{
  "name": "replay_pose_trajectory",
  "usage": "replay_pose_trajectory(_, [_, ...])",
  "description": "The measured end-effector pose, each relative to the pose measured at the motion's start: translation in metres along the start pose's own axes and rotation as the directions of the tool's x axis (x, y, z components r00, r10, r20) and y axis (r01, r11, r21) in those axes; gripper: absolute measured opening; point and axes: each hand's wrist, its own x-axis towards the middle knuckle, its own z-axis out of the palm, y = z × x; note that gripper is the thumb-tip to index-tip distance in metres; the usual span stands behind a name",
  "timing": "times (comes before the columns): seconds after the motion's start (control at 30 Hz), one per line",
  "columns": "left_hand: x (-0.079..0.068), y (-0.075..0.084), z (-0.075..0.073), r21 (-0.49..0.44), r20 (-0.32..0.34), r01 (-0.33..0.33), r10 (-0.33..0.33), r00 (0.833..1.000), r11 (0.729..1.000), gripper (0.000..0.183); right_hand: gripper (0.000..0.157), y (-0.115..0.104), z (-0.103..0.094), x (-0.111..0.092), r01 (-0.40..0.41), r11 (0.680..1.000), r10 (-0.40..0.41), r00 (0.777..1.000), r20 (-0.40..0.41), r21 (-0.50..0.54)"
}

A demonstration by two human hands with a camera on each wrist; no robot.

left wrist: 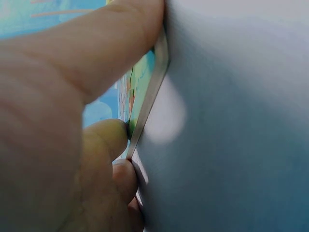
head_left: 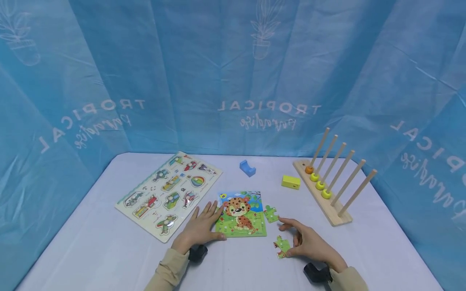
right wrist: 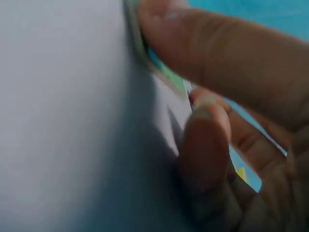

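Note:
The leopard jigsaw puzzle (head_left: 238, 220) lies flat on the table, its picture facing up. My left hand (head_left: 198, 229) rests at its left side with fingers spread. The left thumb (left wrist: 120, 34) touches the board near its lower left corner. Two loose jigsaw pieces lie right of the board: an upper green piece (head_left: 271, 214) close to its edge and a lower green-and-red piece (head_left: 281, 245). My right hand (head_left: 309, 242) touches the lower piece with its thumb (right wrist: 193, 43); its index fingertip is at the upper piece. The other right fingers are bent.
A white peg puzzle board (head_left: 153, 190) with vehicle shapes lies at the left. Farther back are a blue curved block (head_left: 248, 168) and a yellow block (head_left: 291, 182). A wooden peg stand (head_left: 342, 216) with upright rods and beads stands at the right.

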Motion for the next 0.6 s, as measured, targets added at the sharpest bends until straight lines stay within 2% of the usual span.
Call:
replay_pose_trajectory(0.1, [0.0,0.0,0.0,-0.002,-0.005,-0.001,0.001,1.0,1.0,0.092,0.077,-0.004,-0.003,0.016,-0.033,0.998,0.034,0.999,0.018,-0.058])
replay_pose_trajectory(0.17, [0.0,0.0,0.0,-0.002,-0.004,-0.002,0.002,1.0,1.0,0.091,0.071,-0.004,-0.006,0.028,-0.057,0.995,0.057,0.998,-0.001,-0.08])
replay_pose_trajectory(0.27, [0.0,0.001,0.0,0.006,-0.004,-0.001,0.001,1.0,1.0,0.092,0.066,0.001,-0.009,0.046,-0.102,0.99,0.09,0.989,-0.114,-0.1])
replay_pose_trajectory(0.33, [0.0,0.001,0.0,0.011,-0.001,0.002,-0.002,1.0,1.0,0.092,0.065,0.006,-0.011,0.056,-0.149,0.983,0.121,0.966,-0.227,-0.111])
replay_pose_trajectory(0.4, [0.0,0.002,0.0,0.015,0.003,0.004,-0.004,1.0,1.0,0.092,0.064,0.01,-0.012,0.063,-0.219,0.972,0.178,0.926,-0.332,-0.089])
replay_pose_trajectory(0.47, [0.0,0.002,0.0,0.012,0.005,0.002,-0.002,1.0,1.0,0.092,0.064,0.014,-0.012,0.067,-0.271,0.96,0.222,0.889,-0.401,-0.069])
replay_pose_trajectory(0.5, [0.0,0.002,0.0,0.01,0.006,0.003,-0.003,1.0,1.0,0.092,0.066,0.014,-0.012,0.068,-0.288,0.955,0.236,0.877,-0.419,-0.065])
replay_pose_trajectory(0.53, [0.0,0.002,-0.001,0.011,0.006,0.003,-0.003,1.0,1.0,0.092,0.068,0.015,-0.012,0.069,-0.299,0.952,0.242,0.869,-0.431,-0.067])
replay_pose_trajectory(0.6, [0.0,0.001,-0.001,0.008,0.0,0.003,-0.003,1.0,1.0,0.092,0.074,0.015,-0.012,0.07,-0.3,0.948,0.225,0.87,-0.439,-0.107])
